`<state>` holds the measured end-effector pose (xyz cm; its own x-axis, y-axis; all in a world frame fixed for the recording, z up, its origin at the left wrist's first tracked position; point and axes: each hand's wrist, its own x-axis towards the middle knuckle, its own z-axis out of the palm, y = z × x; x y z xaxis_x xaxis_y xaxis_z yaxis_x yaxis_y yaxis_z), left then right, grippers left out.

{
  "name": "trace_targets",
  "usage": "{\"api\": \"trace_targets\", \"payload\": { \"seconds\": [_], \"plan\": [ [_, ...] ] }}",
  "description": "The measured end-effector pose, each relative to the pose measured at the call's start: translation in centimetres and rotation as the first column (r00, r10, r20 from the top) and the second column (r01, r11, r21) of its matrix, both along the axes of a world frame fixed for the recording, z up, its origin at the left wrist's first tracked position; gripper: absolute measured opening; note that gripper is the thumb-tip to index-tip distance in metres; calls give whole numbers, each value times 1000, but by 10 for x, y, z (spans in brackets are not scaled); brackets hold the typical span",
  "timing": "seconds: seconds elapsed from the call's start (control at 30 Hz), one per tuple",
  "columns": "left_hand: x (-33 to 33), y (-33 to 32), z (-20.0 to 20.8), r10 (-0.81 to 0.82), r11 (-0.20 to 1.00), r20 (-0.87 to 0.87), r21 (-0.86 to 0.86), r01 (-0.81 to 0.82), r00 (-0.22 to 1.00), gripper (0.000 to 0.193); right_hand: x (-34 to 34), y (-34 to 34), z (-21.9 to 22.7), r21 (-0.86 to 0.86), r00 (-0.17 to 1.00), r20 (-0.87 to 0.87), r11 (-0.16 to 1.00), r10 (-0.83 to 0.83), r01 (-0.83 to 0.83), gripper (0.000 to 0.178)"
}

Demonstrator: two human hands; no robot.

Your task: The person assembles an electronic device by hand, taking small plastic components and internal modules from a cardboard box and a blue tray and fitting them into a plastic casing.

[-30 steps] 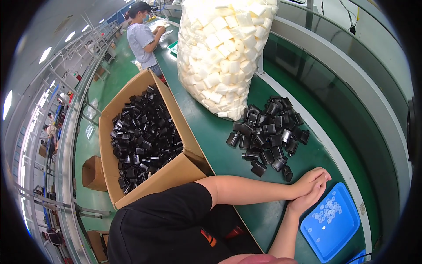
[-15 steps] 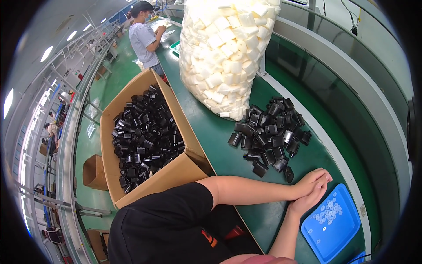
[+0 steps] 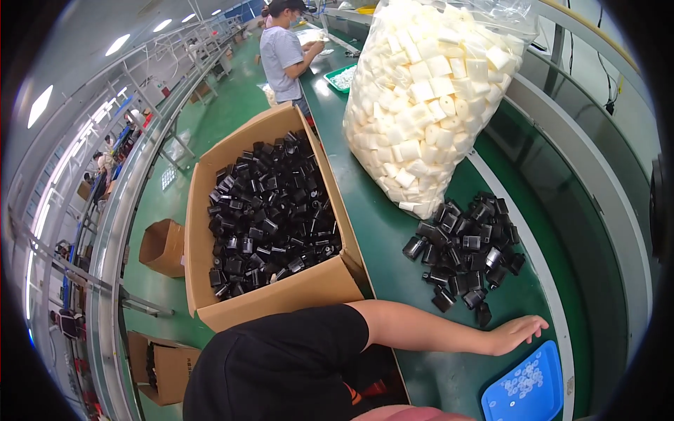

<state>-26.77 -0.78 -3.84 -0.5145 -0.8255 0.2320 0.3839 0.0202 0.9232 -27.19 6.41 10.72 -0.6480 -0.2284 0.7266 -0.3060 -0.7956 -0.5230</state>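
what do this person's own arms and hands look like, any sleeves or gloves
The left hand is bare, with no glove, watch or bracelet to be seen. The left arm has a black short sleeve, plain as far as it shows, ending around the elbow; the forearm is uncovered. The right hand is out of view.

The upper body is fitted with a plain black shirt [image 3: 235, 393], its short left sleeve [image 3: 295, 344] at 7 o'clock in the head view, softly creased and finished with a stitched hem near the elbow. An orange-red marking [image 3: 352, 394], partly hidden, shows on the shirt front at 6 o'clock. The tapering left forearm [image 3: 435, 334] and left hand [image 3: 517, 337], at 4 o'clock, are bare
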Motion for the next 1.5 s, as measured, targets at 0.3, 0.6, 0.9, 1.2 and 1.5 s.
{"api": "trace_targets", "payload": {
  "seconds": [0.3, 0.6, 0.9, 1.2, 1.5],
  "plan": [
    [-3, 2, 6, -52, 998, 50, -28, 54, 997, 41, -2, -4, -13, -15, 995, 95, 1000, 3, -2, 46],
    [-3, 6, 8, -28, 999, 65, -32, 30, 998, 42, -11, -5, -18, -28, 993, 120, 1000, 1, 2, 44],
    [0, 5, 11, -61, 997, 96, -40, 65, 994, 40, -19, -8, -6, -93, 995, 98, 996, 8, 1, 43],
    [3, 8, 17, -38, 996, 129, -81, 49, 991, 41, -20, -18, 15, -209, 998, 57, 978, 36, -23, 41],
    [-2, 6, 13, -56, 989, 139, -129, 74, 989, 41, -21, -32, 33, -331, 997, 29, 942, 74, -61, 40]
  ]
}}
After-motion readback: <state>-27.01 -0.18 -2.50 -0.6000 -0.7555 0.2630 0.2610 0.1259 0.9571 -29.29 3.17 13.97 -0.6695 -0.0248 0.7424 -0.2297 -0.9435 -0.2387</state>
